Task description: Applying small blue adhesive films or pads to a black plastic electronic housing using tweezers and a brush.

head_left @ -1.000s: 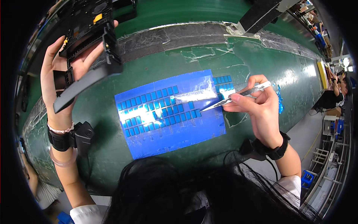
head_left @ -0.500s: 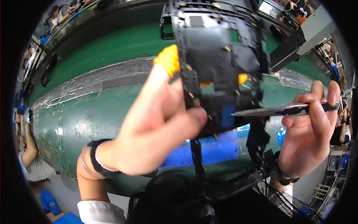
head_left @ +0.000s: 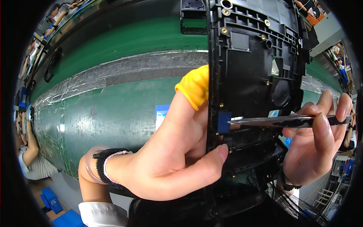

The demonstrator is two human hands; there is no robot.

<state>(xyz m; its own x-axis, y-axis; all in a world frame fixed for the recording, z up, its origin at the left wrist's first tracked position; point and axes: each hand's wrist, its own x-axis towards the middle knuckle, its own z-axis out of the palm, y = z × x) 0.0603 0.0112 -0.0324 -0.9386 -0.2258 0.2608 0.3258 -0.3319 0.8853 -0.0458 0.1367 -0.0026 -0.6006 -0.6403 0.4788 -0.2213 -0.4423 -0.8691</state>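
Left hand (head_left: 174, 155) grips the black plastic housing (head_left: 253, 75), upright at centre frame. Right hand (head_left: 314, 147) pinches tweezers (head_left: 287, 121), pressing a small blue pad (head_left: 224, 122) against it.

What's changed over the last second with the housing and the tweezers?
The left hand raised the black plastic housing from the far left up close to the camera. The right hand lifted the tweezers off the blue sheet and carried a small blue pad onto the housing. Both grips unchanged.

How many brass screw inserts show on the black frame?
About 6: two at the frame top left, one top right, others mid-frame. More may be hidden behind the hands.
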